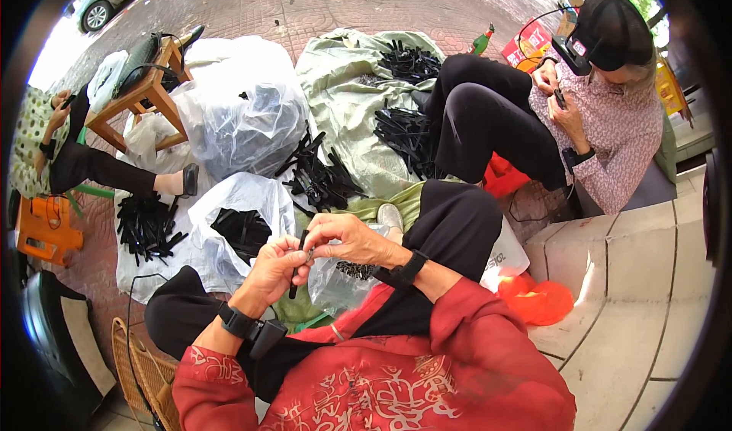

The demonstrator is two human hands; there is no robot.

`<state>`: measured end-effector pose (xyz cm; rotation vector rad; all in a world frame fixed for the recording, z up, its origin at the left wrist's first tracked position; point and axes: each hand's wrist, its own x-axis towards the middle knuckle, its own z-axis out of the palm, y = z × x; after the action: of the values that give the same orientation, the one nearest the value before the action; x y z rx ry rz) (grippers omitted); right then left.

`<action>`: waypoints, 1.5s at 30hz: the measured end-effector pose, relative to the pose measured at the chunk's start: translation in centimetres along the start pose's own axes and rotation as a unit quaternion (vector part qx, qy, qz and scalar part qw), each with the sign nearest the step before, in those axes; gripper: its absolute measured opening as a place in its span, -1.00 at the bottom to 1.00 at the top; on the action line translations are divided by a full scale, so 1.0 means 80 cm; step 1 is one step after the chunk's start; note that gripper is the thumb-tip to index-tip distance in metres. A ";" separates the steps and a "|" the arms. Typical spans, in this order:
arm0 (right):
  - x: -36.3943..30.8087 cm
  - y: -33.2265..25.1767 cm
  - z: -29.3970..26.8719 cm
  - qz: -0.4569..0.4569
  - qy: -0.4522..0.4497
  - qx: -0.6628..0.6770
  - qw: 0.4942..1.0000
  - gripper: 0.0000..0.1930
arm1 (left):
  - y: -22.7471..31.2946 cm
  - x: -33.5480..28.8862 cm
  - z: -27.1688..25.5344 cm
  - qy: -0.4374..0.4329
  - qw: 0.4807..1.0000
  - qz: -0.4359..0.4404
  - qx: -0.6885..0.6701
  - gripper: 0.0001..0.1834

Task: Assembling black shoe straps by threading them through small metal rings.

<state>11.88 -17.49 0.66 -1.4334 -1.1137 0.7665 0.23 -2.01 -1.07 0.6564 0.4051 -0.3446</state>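
Above my lap, my left hand point(276, 272) pinches a slim black strip point(294, 288) that stands nearly upright between its thumb and fingers. My right hand point(347, 240) meets it from the right, its fingertips closed at the middle of the strip; a small piece seems to sit there, too small to name. Just beyond and below my right hand, a clear plastic bag point(328, 292) holds many small metal-looking pieces point(355, 269). Ahead of my left hand, a white plastic bag point(204, 216) contains more black strips point(242, 231).
Loose piles of black strips lie on the sheets, one ahead point(324, 176) and one at left point(146, 229). A large clear bag point(248, 130) stands beside a wooden stool point(145, 96). Co-workers sit at right point(610, 118) and left. An orange-red bag point(537, 300) rests on the tiled step point(640, 263).
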 end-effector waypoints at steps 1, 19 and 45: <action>-0.001 -0.003 -0.002 -0.007 -0.003 0.000 1.000 -0.88 | 0.000 -0.001 0.002 -0.015 1.000 0.000 0.004 -0.90; 0.001 0.018 -0.004 0.200 0.153 0.375 0.892 -0.80 | -0.005 0.004 0.006 0.041 0.992 0.080 0.088 -0.86; -0.012 0.024 -0.001 0.186 0.124 0.289 0.931 -0.82 | -0.010 -0.001 0.000 0.040 0.992 0.050 0.110 -0.88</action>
<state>12.07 -18.31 -1.29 -1.1922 -0.3672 1.0420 -0.21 -2.61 -1.46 0.9061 0.4122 -0.2698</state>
